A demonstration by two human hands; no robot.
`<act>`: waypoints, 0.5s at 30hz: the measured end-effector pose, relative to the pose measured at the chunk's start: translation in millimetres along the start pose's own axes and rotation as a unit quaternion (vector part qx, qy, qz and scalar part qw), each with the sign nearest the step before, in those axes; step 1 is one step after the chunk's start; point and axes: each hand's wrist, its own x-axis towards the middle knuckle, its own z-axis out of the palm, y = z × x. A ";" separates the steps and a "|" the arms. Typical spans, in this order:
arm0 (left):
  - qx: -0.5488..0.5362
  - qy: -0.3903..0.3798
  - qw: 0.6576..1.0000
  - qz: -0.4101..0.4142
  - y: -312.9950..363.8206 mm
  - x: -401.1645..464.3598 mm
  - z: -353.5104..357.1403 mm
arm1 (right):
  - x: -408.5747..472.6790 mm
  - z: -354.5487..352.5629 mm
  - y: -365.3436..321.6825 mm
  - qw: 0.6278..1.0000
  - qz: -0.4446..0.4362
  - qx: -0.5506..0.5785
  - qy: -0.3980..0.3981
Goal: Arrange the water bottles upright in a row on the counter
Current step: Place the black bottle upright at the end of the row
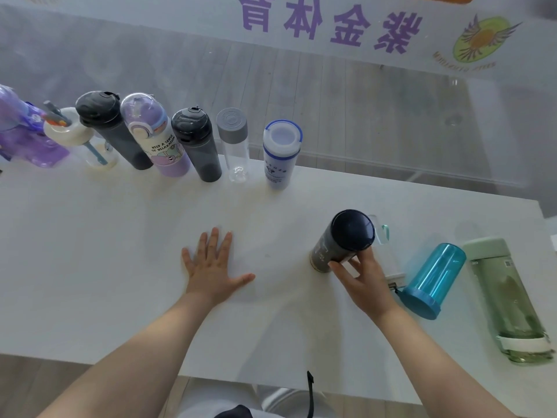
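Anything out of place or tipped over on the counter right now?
Yes. At the right end the teal bottle and the green bottle lie on their sides, outside the upright row. The right hand grips a tilted dark bottle.

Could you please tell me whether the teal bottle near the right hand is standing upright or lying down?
Lying down. The teal bottle rests on its side on the counter, cap end toward the near edge.

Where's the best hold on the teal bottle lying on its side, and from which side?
Grip the teal bottle across its clear mid-body, coming from above with the right hand. It lies flat, blue cap toward the person, base pointing away. The white bottle lies close on its left and the green bottle on its right, so a side approach looks cramped; fingers probably fit best over the top.
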 end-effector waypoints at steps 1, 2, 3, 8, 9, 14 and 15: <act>-0.001 0.000 1.000 0.000 -0.2 0.2 0.2 | 0.4 -0.7 -0.1 1.000 0.001 -0.012 0.005; -0.003 0.001 1.000 0.000 -0.2 0.1 0.3 | 0.3 -1.2 -0.2 1.000 0.004 -0.023 0.012; -0.006 0.003 1.000 0.000 -0.5 0.2 0.6 | -0.2 -1.0 -1.3 0.999 0.003 -0.029 0.019; -0.008 0.012 1.000 0.002 -1.5 -0.2 1.5 | 0.4 11.9 0.8 0.997 -0.008 -0.044 0.064; -0.007 0.014 1.000 0.003 -1.5 -0.6 1.5 | 2.1 15.6 1.9 0.997 0.000 -0.040 0.074; -0.010 0.020 1.000 0.005 -1.0 -1.5 1.4 | 13.4 29.5 -6.4 0.991 0.031 0.039 0.120; -0.010 0.019 1.000 0.005 -0.8 -1.3 1.2 | 15.7 30.3 -7.6 0.992 0.025 0.041 0.120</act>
